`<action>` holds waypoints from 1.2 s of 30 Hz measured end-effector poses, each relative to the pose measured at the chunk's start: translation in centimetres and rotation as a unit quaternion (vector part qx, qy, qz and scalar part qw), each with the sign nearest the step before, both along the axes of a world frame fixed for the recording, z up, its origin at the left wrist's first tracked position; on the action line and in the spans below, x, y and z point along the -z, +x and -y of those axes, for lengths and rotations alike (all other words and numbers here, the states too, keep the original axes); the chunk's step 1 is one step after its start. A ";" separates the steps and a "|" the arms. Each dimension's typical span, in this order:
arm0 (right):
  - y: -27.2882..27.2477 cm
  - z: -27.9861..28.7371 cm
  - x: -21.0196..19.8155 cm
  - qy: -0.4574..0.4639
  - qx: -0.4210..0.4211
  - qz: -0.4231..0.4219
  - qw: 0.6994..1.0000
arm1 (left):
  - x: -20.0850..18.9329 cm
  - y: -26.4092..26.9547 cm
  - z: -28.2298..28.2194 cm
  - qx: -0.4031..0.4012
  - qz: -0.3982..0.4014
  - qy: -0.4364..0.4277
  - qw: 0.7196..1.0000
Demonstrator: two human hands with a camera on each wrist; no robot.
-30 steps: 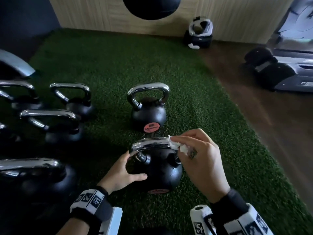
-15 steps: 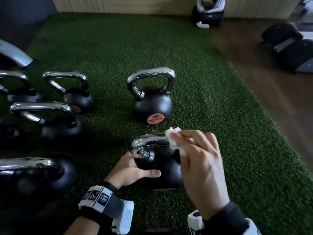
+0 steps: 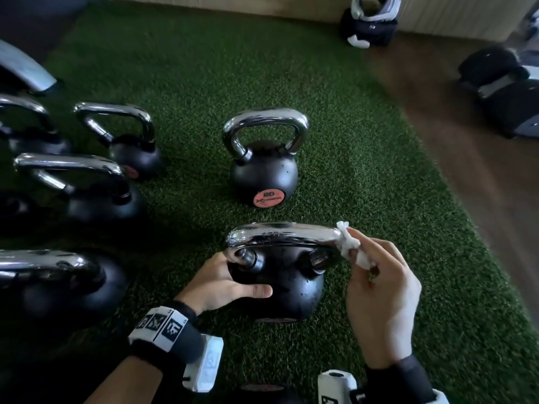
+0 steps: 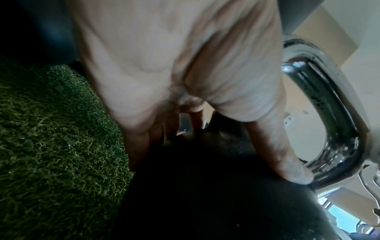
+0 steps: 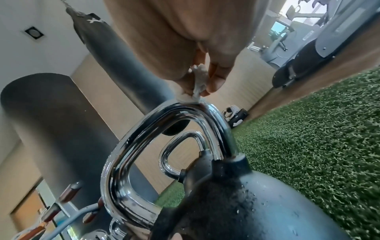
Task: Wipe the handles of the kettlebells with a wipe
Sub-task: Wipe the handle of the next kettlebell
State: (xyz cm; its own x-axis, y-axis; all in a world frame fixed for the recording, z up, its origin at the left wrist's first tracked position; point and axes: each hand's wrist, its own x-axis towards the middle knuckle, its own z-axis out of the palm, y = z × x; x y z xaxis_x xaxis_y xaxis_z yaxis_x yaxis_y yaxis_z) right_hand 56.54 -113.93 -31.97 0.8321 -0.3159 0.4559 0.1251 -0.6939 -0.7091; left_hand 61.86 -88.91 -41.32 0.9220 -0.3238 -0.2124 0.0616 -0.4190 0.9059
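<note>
Head: my right hand [image 3: 382, 298] pinches the wipe [image 3: 348, 243] on the right end of the near kettlebell's handle [image 3: 280, 236]. Bar's long axis runs left-right, so unwiped chrome lies to my left. My left hand [image 3: 221, 282] grips the ball [image 3: 285, 290].

Left wrist: thumb and fingers spread round the black ball [image 4: 205, 186], handle [image 4: 320, 97] to the right.

Right wrist: wipe [image 5: 198, 86] pinched, touching the handle's top bend [image 5: 185, 110].
</note>
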 end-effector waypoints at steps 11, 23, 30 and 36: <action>0.1 0.7 3.7 0.378 -0.019 -0.160 0.912 | -1.9 -1.0 0.2 -0.079 -0.057 0.138 0.986; -2.2 3.4 0.2 0.317 -0.179 -0.301 0.881 | -7.6 -2.0 0.1 0.026 -0.192 0.197 0.961; -2.6 1.2 -2.3 0.214 -0.259 -0.259 0.906 | -10.8 -3.4 2.7 -0.007 -0.259 -0.183 0.948; -1.6 -0.4 -3.0 0.105 -0.260 -0.170 0.945 | -10.6 -4.3 3.4 0.030 -0.277 -0.256 0.926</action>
